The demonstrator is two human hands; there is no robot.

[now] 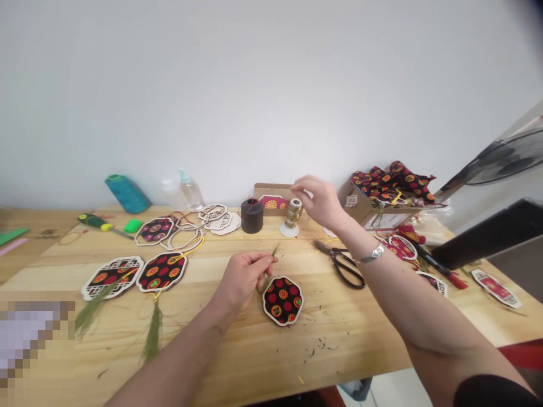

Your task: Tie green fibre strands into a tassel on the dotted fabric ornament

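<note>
My left hand (244, 278) is closed in a pinch on a small green tassel (275, 251), just above a dark fabric-covered ornament with red and orange dots (283, 299) lying on the wooden table (339, 333). My right hand (318, 199) reaches farther back with fingertips pinched together above a gold thread spool (292, 215) on a white base. What it pinches is too fine to make out. A black thread spool (251, 215) stands left of the gold one.
Black scissors (341, 263) lie right of centre. Finished ornaments with green tassels (136, 274) lie at left, wooden cut-out frames (216, 219) behind. A teal thread cone (126, 193), clear bottles (189, 191), a cardboard box of patterned fabric (388, 195) and a fan (500, 161) stand around.
</note>
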